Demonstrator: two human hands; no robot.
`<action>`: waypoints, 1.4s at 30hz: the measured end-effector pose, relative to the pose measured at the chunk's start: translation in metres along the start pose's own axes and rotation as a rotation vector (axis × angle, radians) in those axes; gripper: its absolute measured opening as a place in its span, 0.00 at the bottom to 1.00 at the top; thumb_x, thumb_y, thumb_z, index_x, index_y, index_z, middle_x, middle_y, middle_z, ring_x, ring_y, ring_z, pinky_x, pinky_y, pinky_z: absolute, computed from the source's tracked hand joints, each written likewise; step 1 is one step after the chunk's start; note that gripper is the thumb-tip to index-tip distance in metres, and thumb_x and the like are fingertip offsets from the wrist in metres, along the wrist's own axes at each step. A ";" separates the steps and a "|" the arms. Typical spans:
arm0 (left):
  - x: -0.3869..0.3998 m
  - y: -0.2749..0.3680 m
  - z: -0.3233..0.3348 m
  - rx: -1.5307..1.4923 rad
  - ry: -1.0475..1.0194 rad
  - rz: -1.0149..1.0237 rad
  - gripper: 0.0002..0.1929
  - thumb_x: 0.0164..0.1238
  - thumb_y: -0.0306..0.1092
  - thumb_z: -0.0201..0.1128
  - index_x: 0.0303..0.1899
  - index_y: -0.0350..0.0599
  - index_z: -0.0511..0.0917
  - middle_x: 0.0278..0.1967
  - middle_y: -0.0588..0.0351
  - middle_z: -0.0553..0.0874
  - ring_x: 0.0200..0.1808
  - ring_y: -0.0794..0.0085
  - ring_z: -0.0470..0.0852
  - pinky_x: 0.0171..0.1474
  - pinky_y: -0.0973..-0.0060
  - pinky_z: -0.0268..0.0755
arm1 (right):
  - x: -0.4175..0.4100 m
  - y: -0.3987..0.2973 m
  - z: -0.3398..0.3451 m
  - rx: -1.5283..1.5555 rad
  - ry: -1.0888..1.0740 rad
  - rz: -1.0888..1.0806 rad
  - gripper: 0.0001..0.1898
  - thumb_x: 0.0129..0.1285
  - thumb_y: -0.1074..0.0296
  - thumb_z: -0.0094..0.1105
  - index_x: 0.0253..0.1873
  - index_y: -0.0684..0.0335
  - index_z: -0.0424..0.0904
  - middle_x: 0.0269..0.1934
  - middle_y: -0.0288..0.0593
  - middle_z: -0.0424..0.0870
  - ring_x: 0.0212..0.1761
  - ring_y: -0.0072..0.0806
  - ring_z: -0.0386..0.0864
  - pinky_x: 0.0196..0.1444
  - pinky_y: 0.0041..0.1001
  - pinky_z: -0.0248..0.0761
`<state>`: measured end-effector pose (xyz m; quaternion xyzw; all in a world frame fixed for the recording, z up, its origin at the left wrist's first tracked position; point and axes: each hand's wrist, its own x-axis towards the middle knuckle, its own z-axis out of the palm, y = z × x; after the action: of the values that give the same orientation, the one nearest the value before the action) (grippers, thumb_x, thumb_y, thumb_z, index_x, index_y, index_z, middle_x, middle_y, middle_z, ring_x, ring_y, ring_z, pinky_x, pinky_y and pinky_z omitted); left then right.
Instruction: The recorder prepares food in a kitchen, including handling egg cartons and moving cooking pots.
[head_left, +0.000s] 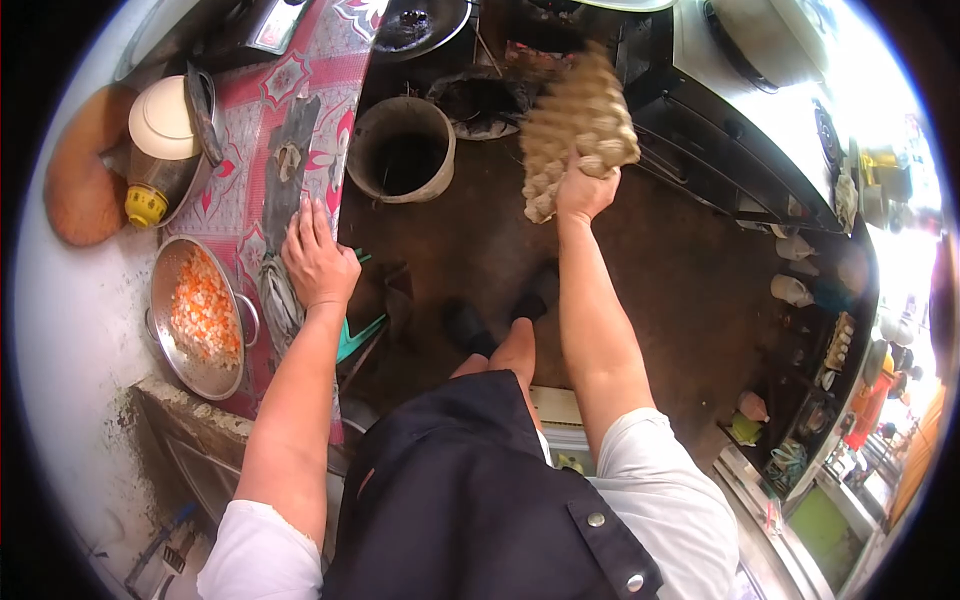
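Note:
My right hand (586, 187) grips a moulded-pulp egg tray (577, 124) by its near edge. The tray's far end is blurred and hangs in front of a low fire opening with glowing embers (544, 54). My left hand (319, 255) holds nothing and rests on the edge of a table with a red and white patterned tablecloth (289, 79). Under its fingertips lies the near end of a grey weathered board (289, 161). Beside the wrist is a crumpled grey cloth or plastic bundle (279, 304).
A metal colander (247, 315) holds diced orange and white food. Bowls (165, 120) are stacked by a round wooden board (82, 172). A worn bucket (401, 150) stands on the floor near a dark wok (420, 26). At right is a stove (720, 142) with a large pot (772, 37).

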<state>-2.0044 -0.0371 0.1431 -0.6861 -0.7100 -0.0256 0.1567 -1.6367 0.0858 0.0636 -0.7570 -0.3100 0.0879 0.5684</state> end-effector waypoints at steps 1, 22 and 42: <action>0.003 0.004 0.000 -0.023 0.006 0.005 0.44 0.55 0.36 0.68 0.79 0.46 0.69 0.79 0.52 0.73 0.75 0.54 0.75 0.75 0.52 0.69 | 0.001 0.004 -0.002 -0.001 -0.036 0.033 0.21 0.59 0.64 0.83 0.52 0.62 0.81 0.45 0.48 0.86 0.48 0.51 0.86 0.55 0.45 0.79; 0.019 0.018 -0.020 0.005 -0.004 0.000 0.43 0.55 0.33 0.67 0.78 0.44 0.69 0.79 0.51 0.72 0.76 0.53 0.74 0.75 0.51 0.69 | -0.051 0.025 -0.067 0.936 -0.560 1.126 0.27 0.83 0.53 0.61 0.78 0.58 0.71 0.72 0.42 0.80 0.73 0.41 0.79 0.72 0.51 0.76; 0.041 0.077 -0.052 0.044 0.001 0.050 0.46 0.52 0.34 0.67 0.79 0.37 0.67 0.79 0.47 0.71 0.76 0.49 0.73 0.77 0.48 0.68 | 0.002 -0.020 -0.065 0.617 0.007 0.647 0.23 0.65 0.79 0.77 0.59 0.60 0.74 0.48 0.38 0.85 0.46 0.24 0.84 0.49 0.30 0.82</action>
<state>-1.9193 -0.0061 0.1888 -0.6998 -0.6931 -0.0062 0.1728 -1.6107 0.0377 0.1041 -0.6102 -0.0147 0.3471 0.7120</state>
